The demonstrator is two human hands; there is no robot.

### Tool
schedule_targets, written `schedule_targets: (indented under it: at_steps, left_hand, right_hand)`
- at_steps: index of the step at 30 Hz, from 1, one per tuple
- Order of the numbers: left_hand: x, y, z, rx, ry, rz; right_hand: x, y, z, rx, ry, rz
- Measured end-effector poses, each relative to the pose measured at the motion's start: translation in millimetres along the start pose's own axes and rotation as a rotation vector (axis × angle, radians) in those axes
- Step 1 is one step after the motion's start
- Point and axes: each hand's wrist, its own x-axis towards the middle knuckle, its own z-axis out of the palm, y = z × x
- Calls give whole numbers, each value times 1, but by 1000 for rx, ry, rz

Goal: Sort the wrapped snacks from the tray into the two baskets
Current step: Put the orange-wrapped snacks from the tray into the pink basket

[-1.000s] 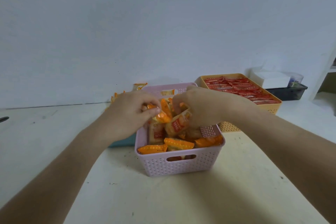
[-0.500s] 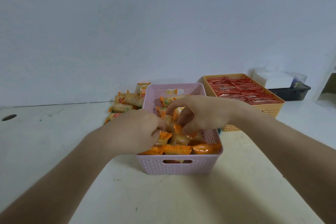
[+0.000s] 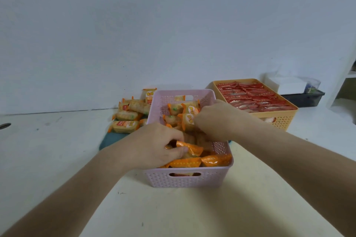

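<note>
A pink basket (image 3: 185,180) stands in front of me, filled with orange-wrapped snacks (image 3: 215,160). My left hand (image 3: 154,146) rests inside its near left part, fingers closed on an orange-wrapped snack (image 3: 189,148). My right hand (image 3: 215,119) reaches into the basket's far right part and pinches another orange-wrapped snack (image 3: 188,121). Behind the pink basket lies a teal tray (image 3: 110,139) with several orange-wrapped snacks (image 3: 125,126) on it. To the right stands a yellow basket (image 3: 279,119) packed with red-wrapped snacks (image 3: 250,96).
The white table (image 3: 57,159) meets a white wall. A dark bin (image 3: 304,99) with a white box (image 3: 285,84) stands behind the yellow basket. A white shelf unit (image 3: 346,82) is at the far right. A dark hole (image 3: 4,125) marks the table's left edge.
My left hand has moved nearer and lower into the basket's front left, uncovering the tray. My right hand has shifted toward the basket's far right. Both stayed among the orange snacks.
</note>
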Motion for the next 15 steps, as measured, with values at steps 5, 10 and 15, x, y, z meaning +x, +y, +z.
schedule_targets:
  at_steps: [5,10,15]
  left_hand:
    - [-2,-5,1,58,43,-27]
    - [-3,-6,2,67,41,-47]
    - [-2,-4,1,71,20,-75]
  right_hand:
    - [15,-8,12,-62,103,22]
    - [21,-10,4,-66,-66,-29]
    - [31,-13,14,-61,-60,-78]
